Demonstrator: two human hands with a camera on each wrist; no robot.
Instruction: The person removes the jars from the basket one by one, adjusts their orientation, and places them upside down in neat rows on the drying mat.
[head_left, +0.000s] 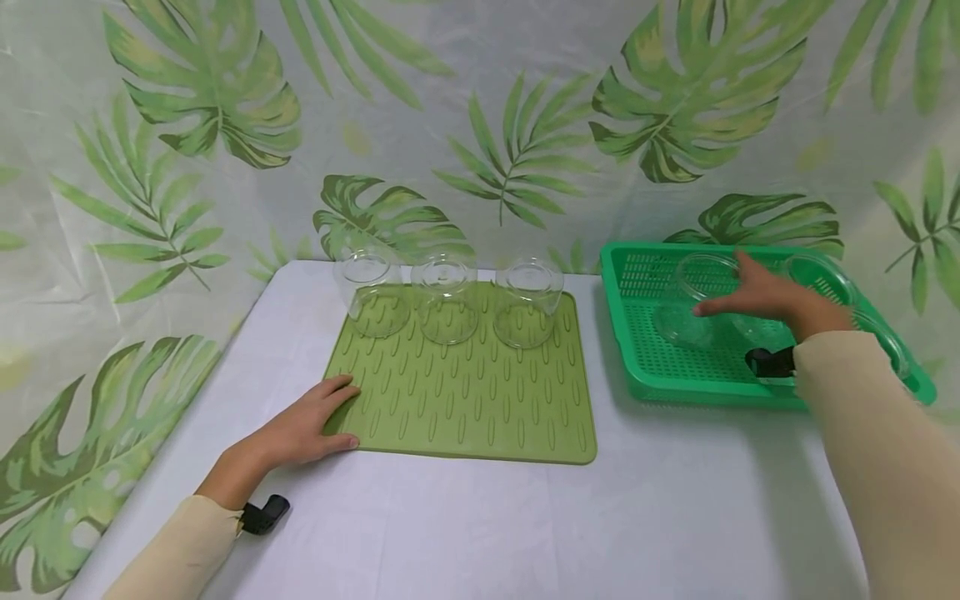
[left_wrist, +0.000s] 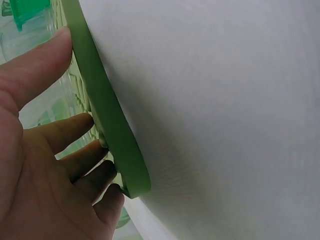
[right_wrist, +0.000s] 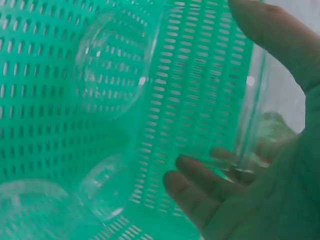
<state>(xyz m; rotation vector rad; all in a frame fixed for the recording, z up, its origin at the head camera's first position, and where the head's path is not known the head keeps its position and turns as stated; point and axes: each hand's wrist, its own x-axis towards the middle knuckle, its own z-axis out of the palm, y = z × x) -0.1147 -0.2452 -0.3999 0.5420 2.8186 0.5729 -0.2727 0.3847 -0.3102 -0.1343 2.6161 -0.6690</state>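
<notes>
My left hand (head_left: pixel 311 423) rests at the left edge of the green drying mat (head_left: pixel 480 408). In the left wrist view its thumb and spread fingers (left_wrist: pixel 82 160) touch the mat's rim. Three clear glasses, a left one (head_left: pixel 378 308), a middle one (head_left: pixel 447 312) and a right one (head_left: pixel 525 317), stand in a row along the mat's back. Over at the right, my right hand (head_left: pixel 772 292) reaches into the green basket (head_left: pixel 637 385) and grips a clear glass (head_left: pixel 686 312). In the right wrist view the thumb and fingers (right_wrist: pixel 195 192) lie on opposite sides of this glass.
More clear glasses (head_left: pixel 821 271) are in the basket, partly hidden behind the right hand and sleeve. The basket has raised, slotted walls. A white cloth (head_left: pixel 450 525) covers the table, and a leaf-printed curtain (head_left: pixel 517 125) hangs right behind it.
</notes>
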